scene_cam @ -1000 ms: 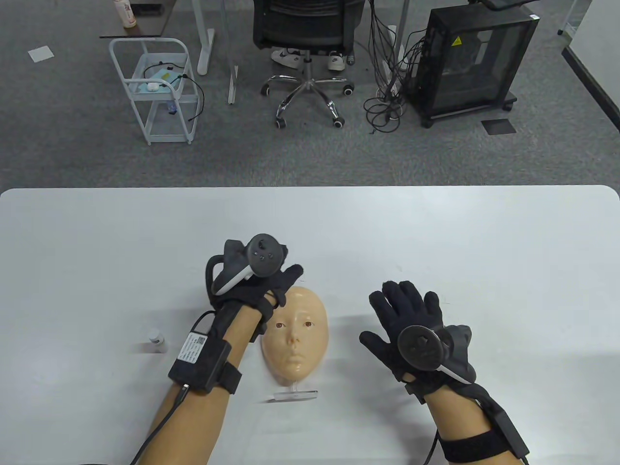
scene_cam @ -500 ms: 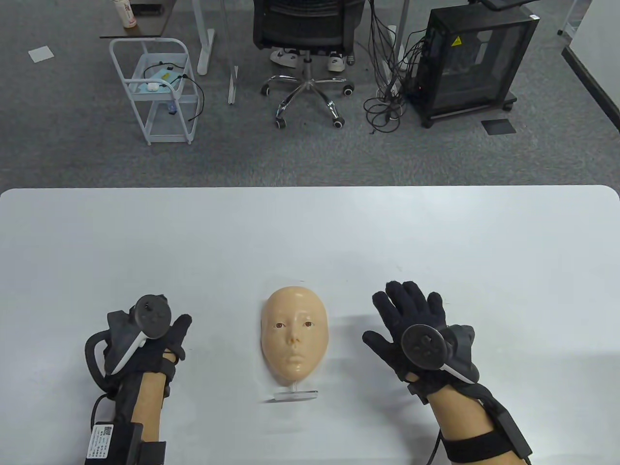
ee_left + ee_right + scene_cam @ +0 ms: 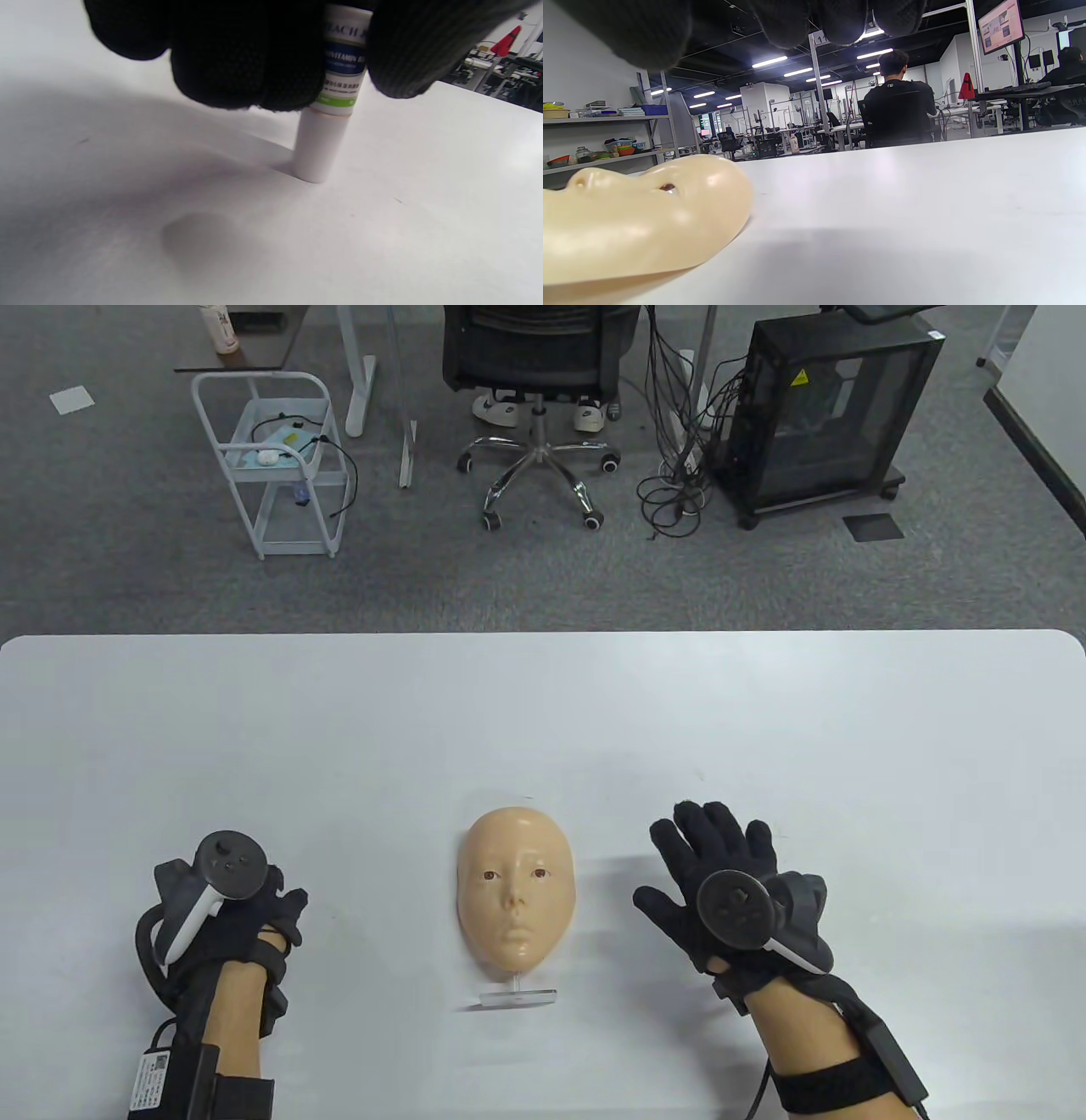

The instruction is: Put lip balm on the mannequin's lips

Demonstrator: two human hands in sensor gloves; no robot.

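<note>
From my remote seat the biggest thing I see is the white tabletop [image 3: 543, 704], with the mannequin face [image 3: 516, 895] lying near its front edge, propped on a small clear stand [image 3: 517, 997] at the chin end, lips toward me. My right hand [image 3: 721, 882] lies flat just beside the face on its right, fingers [image 3: 713, 831] spread apart and holding nothing. My left hand [image 3: 229, 916] is well off to the face's left, and the left wrist view shows what the table view hides: its fingers [image 3: 250, 55] are clamped around the labelled upper part of the lip balm tube [image 3: 328, 106], which stands upright with its plain white lower end touching the tabletop. I judge the tube to be light, rigid plastic with a smooth, somewhat slippery label, so a firm pinch on the labelled barrel should carry it easily; the plain section is probably the cap, which the free right hand would need to pull off while the left keeps the barrel steady. The balm itself is likely soft and waxy, so light pressure on the lips [image 3: 515, 940] should do, and the face may shift on its stand if pushed hard.
</note>
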